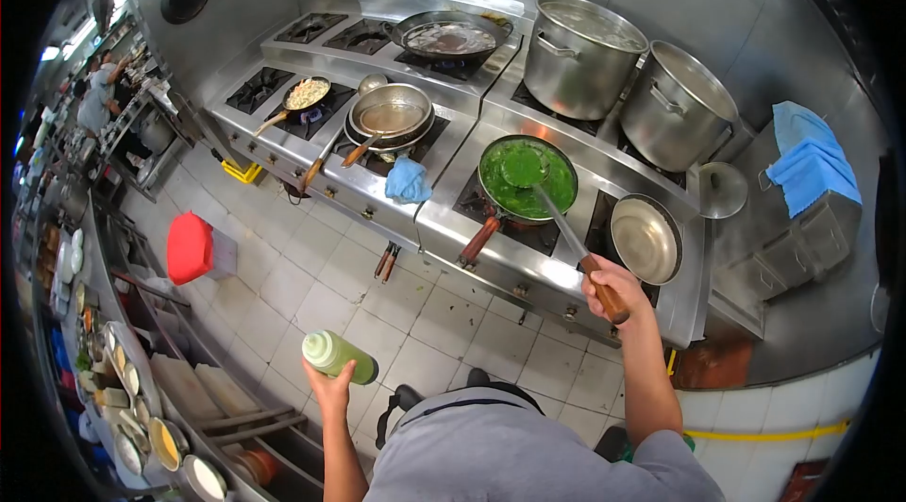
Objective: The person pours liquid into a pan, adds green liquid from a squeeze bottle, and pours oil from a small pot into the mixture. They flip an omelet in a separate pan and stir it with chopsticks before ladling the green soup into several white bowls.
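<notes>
Ladle (563,226) dips into green sauce (559,183) in pan (479,242), right of centre; your right hand (625,287) grips wooden handle (615,312), best hold; likely stiff, bowl-heavy. Your left hand (330,389), near left, grips squeeze bottle (345,358), probably soft.

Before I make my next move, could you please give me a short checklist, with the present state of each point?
1. Ladle held by the right hand: ok, gripped on its wooden handle.
2. Ladle head inside the front pan: ok, it sits in the green food.
3. Squeeze bottle held by the left hand: ok, away from the stove.
4. Blue cloth well clear of burners: not ok, I judge; it lies close beside the stacked pans on their burner.
5. Flame under the front pan: cannot tell, the pan blocks the view.
</notes>
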{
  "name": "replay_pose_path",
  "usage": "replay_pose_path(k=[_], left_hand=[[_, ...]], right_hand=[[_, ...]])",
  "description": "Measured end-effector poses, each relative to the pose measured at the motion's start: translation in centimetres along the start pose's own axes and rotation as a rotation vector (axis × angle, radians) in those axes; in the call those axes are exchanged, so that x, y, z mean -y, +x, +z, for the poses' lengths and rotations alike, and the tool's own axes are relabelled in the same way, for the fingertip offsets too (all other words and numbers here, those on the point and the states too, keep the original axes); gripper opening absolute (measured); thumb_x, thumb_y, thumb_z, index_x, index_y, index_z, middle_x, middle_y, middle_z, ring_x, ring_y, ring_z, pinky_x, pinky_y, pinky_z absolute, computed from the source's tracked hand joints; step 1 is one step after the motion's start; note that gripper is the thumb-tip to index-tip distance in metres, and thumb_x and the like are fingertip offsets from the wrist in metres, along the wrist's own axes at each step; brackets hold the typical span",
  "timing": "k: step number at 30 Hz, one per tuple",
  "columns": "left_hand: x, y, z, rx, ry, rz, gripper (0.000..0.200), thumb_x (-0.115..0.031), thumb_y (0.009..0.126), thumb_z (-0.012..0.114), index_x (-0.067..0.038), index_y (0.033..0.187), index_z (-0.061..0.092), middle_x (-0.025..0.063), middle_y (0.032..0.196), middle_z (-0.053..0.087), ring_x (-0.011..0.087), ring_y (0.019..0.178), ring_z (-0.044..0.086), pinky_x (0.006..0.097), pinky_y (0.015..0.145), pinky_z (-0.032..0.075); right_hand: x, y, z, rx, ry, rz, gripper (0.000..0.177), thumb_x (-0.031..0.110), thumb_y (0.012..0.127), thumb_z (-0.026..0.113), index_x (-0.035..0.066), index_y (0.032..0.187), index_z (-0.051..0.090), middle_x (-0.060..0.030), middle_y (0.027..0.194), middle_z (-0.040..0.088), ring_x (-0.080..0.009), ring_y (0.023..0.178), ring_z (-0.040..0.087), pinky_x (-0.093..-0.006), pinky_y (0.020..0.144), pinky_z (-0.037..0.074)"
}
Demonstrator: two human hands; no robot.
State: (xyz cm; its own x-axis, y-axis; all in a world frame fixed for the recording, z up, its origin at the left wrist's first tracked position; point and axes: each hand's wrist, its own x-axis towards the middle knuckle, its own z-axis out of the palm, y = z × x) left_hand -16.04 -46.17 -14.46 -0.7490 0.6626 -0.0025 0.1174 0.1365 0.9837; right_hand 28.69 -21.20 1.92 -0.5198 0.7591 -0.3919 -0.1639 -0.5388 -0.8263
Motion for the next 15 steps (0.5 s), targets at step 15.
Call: replay_pose_path(k=[15], left_hand=[[0.0,0.2,2.0,-0.004,-0.011,0.023,0.086,-0.007,0.065,0.082,-0.001,0.136,0.034,0.0142,0.121,0.052,0.0248,0.110,0.054,0.0377,0.096,0.044]], right_hand=[[-2.2,-0.4,-4.0,-0.293,-0.455,-0.134,0.087,-0.002,0.080,0.061,0.012,0.154,0.016,-0.0048,0.079,0.057,-0.0127,0.057,0.056,-0.0266,0.051,0.048]])
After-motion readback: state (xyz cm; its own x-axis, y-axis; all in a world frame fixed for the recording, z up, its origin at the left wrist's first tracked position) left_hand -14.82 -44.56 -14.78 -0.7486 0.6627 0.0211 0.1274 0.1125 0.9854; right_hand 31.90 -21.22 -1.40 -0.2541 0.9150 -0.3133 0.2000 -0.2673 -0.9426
